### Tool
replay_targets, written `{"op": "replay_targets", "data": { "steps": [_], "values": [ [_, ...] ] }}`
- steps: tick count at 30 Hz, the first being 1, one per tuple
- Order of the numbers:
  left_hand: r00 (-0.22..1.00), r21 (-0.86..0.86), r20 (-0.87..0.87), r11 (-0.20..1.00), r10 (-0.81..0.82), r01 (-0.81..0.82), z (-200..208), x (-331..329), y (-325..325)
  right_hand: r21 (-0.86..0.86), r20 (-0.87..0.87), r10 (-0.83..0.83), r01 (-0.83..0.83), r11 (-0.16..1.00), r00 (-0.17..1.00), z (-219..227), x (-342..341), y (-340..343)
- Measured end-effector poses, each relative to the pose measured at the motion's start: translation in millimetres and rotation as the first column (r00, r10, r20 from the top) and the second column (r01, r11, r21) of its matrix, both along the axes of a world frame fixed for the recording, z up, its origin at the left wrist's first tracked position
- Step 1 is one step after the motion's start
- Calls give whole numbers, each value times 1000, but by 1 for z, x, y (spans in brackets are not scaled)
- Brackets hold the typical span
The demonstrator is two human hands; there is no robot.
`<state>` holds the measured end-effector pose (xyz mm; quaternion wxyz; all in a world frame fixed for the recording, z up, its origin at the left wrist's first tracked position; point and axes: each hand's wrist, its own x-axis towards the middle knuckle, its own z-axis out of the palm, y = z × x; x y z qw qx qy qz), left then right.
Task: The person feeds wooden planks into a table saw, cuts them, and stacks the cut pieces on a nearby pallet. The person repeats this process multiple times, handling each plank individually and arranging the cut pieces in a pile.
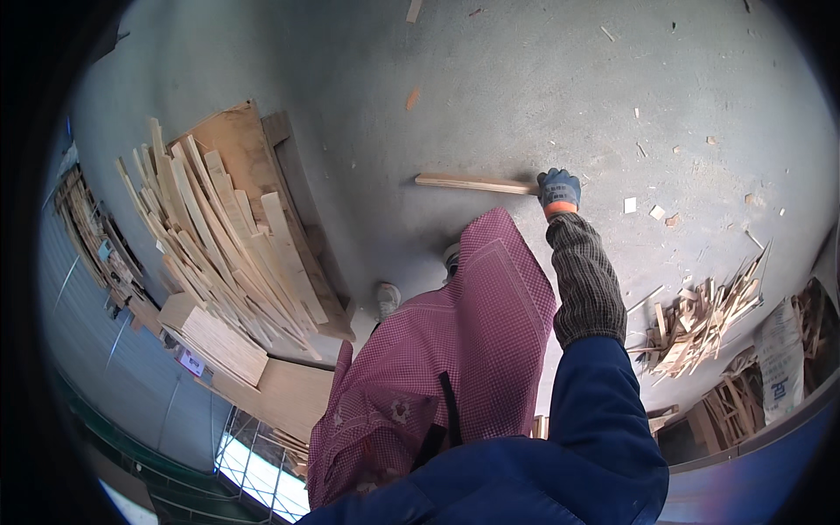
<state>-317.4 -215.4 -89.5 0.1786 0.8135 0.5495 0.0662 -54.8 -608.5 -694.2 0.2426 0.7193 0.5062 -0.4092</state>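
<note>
My right hand (560, 188), in a blue-grey work glove with an orange cuff, is closed round one end of a wooden strip (477, 183). The pale strip points left from the hand, roughly level across the view, above the grey floor. My right arm reaches forward in a ribbed dark sleeve cover over a blue sleeve. A pink checked apron (472, 306) hangs in front of me and covers much of my legs. My left hand does not show.
On the left, many long wooden strips (210, 236) lie on a board (229, 144). A stack of plywood (214, 337) stands nearer. To the right are a heap of wood offcuts (700, 324) and a white sack (779, 363). Small scraps dot the floor (490, 87).
</note>
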Motion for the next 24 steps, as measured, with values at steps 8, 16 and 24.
{"op": "replay_targets", "data": {
  "steps": [8,16,24],
  "values": [
    [991,20,136,1000,-22,19,58,5,19,-149,-290,-665,654,742,688,190,-31,-2],
    [999,245,-42,969,-8,18,57,-10,11,419,-483,-742,867,270,464,466,-37,11],
    [964,109,-114,967,242,-230,76,18,3,809,-444,-652,588,2,614,665,4,41]
  ]
}}
